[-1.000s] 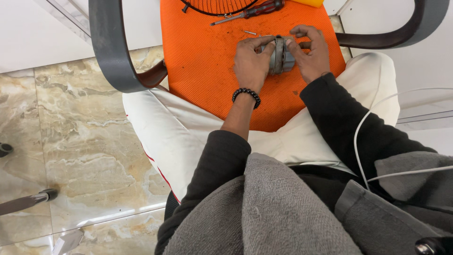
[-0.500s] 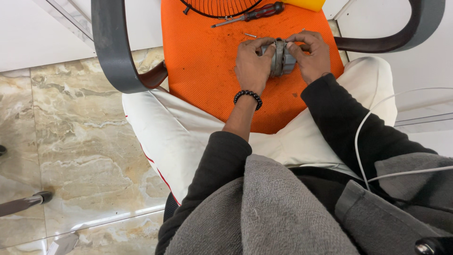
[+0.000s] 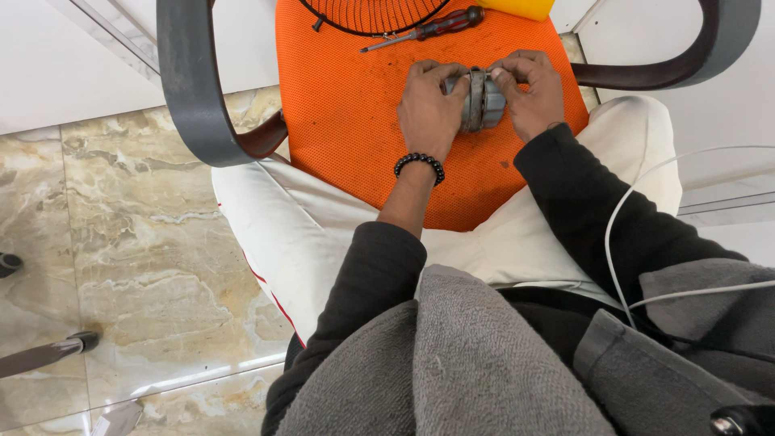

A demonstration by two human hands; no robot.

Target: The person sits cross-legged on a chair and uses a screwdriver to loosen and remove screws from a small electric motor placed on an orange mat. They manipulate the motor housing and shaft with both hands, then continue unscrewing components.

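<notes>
On the orange seat (image 3: 355, 105), left hand (image 3: 428, 113) and right hand (image 3: 531, 95) clasp a grey motor (image 3: 482, 102) — screwdriver (image 3: 424, 28) and wire guard (image 3: 371, 18) just beyond.

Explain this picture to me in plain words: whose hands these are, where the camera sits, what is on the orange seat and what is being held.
There is no machine here. A person wears a camera on the head, so the single view looks down over their own dark sleeves and white trousers to their two bare hands.

The hands work over the orange mesh seat of a chair with grey curved armrests. The left hand, with a black bead bracelet at the wrist, and the right hand grip a small grey metal part, round and ribbed like a small motor housing, one hand on each side of it.

Farther up the seat lie a screwdriver with a dark red handle and part of a black wire grille. A white cable runs across the person's right side. The floor is beige marble tile.
</notes>
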